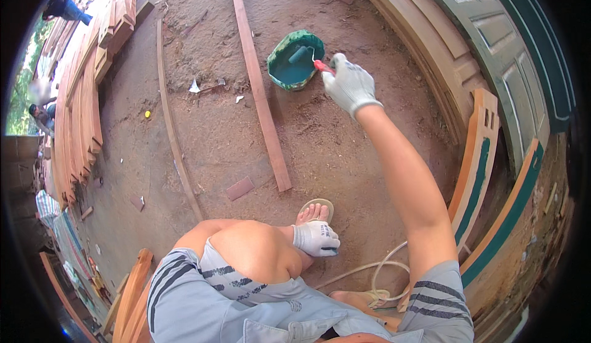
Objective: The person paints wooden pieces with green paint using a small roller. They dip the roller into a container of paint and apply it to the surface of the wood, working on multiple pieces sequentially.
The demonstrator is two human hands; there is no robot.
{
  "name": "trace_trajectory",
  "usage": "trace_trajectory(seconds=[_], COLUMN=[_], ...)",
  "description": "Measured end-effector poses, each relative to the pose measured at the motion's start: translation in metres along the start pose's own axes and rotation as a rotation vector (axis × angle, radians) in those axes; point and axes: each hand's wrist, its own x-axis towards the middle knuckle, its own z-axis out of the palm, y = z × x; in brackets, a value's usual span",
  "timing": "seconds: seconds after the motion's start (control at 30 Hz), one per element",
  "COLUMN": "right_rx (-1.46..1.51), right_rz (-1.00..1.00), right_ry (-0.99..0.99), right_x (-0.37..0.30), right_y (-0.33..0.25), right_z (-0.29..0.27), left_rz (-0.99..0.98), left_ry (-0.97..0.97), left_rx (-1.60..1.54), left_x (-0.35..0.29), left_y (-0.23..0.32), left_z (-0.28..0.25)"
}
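My right hand (352, 84), in a white knitted glove, is closed round the red handle of a small paint roller (317, 64). The roller's head rests inside an open paint tub (274, 77) with dark green paint in it and smears on its rim. Lower down, my left hand (316, 238), also gloved, is curled in front of my leg, just below the bent knee and over my sandalled foot. No object shows in its fingers, though the palm side is hidden.
A reddish plank (258, 90) lies left of the tub, with a thin strip (169, 109) farther left. Panelled doors (505, 53) and partly green-painted boards (474, 183) stand at right. Stacked timber (77, 115) lines the left. A pale hose (375, 275) coils near my feet. Other people are far left.
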Motion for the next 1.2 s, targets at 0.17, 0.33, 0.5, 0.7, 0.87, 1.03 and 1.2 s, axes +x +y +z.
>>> trace_trajectory(seconds=[0.17,0.33,0.5,0.7,0.87,1.03,1.2], right_rx=[-0.203,-0.271,-0.526,-0.269,0.151,0.328,0.373], right_rz=[-0.093,-0.419,-0.732,-0.539,-0.176,-0.071,-0.133], right_ry=[-0.174,0.056,0.182,0.208,0.193,0.226,0.378], right_x=[0.06,0.055,0.051,0.036,0.025,0.012,-0.003], right_y=[-0.008,-0.015,0.002,0.021,0.031,0.028,0.028], right_z=[0.033,0.028,0.046,0.027,-0.007,-0.028,-0.023], left_rz=[-0.108,-0.004,-0.261,-0.351,-0.186,-0.229,-0.262], left_ry=[-0.151,-0.095,-0.053,-0.081,-0.069,0.143,-0.078], left_rx=[0.003,-0.091,0.131,0.097,0.033,0.418,0.162], left_x=[0.003,-0.017,-0.02,-0.02,-0.003,-0.011,0.001], left_y=[-0.002,-0.024,-0.008,-0.016,-0.025,-0.011,-0.011], left_z=[0.009,0.036,0.058,0.067,0.049,0.058,0.033])
